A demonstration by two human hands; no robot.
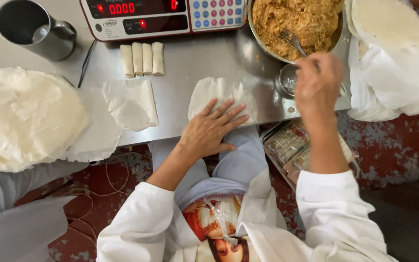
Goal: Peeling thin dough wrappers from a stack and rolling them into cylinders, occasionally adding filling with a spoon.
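My left hand lies flat, fingers spread, on a thin white wrapper spread on the steel table near its front edge. My right hand is closed around the handle of a fork whose tines sit in shredded brownish filling inside a metal bowl. Several finished white rolls lie side by side in front of a digital scale.
A pile of wrappers rests on plastic at the left, another stack at the right. A metal cup stands far left. A folded wrapper piece lies mid-table. A tray with packets sits below the table edge.
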